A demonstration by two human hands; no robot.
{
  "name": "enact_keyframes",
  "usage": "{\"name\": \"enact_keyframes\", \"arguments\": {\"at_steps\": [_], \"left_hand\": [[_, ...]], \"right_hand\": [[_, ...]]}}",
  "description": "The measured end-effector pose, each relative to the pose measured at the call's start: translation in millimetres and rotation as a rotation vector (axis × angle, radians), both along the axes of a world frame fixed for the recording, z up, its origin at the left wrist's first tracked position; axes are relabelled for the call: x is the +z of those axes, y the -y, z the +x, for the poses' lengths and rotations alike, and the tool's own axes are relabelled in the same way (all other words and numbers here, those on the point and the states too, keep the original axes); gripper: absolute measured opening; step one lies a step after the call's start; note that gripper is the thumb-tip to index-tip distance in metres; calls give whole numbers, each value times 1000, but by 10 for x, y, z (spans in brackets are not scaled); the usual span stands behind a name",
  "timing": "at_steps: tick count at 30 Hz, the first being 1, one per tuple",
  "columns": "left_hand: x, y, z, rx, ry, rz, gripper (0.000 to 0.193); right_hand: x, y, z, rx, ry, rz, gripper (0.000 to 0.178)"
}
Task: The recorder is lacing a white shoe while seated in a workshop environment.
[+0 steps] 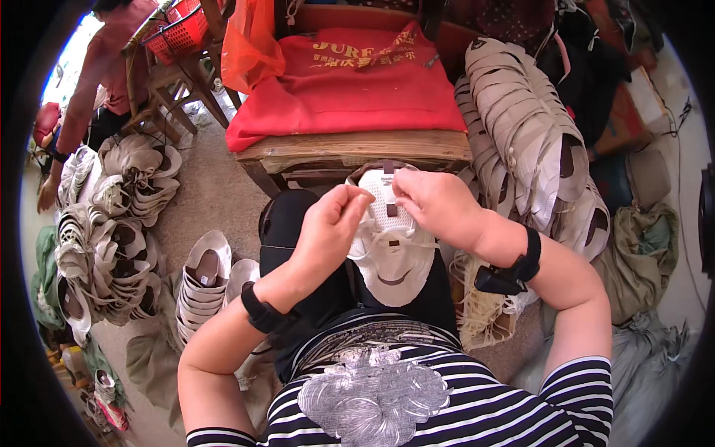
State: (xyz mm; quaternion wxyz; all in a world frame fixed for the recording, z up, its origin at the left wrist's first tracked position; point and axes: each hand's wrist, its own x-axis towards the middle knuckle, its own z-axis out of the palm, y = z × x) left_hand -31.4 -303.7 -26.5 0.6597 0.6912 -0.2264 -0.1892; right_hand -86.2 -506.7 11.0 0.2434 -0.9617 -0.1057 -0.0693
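A white shoe upper [392, 276] with a mesh tongue [382, 192] and small dark tabs rests on my lap, between my knees and the wooden bench. A thin white shoelace [414, 241] runs loosely across its middle. My left hand [333, 221] is closed in a pinch at the upper's left edge. My right hand [434, 205] pinches over the tongue, its fingertips close to the left ones. Both hands appear to grip the shoelace, though the part between the fingers is mostly hidden.
Ahead stands a wooden bench [357, 145] draped with a red cloth [350, 93]. Nested shoe uppers [521, 119] are heaped at the right, with more stacks [112, 246] at the left. Pale laces [480, 305] hang beside my right knee. Another person [104, 67] reaches down at the far left.
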Motion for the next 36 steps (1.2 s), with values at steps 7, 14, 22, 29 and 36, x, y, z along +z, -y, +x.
{"name": "enact_keyframes", "arguments": {"at_steps": [7, 14, 22, 29, 36], "left_hand": [[-125, 45, -96, 7, 454, 311, 17], [-229, 97, -86, 25, 418, 294, 21], [-198, 119, -101, 58, 444, 335, 22], [-194, 154, -35, 62, 492, 340, 17], [-220, 150, 119, -80, 666, 478, 13]], "right_hand": [[14, -84, -71, 30, 31, -390, 9], [-38, -21, -56, -18, -97, -115, 9], [-28, -133, -139, -226, -203, 93, 20], [-170, -222, -162, -236, -70, 167, 24], [-14, -146, -31, -22, -76, 75, 21]]}}
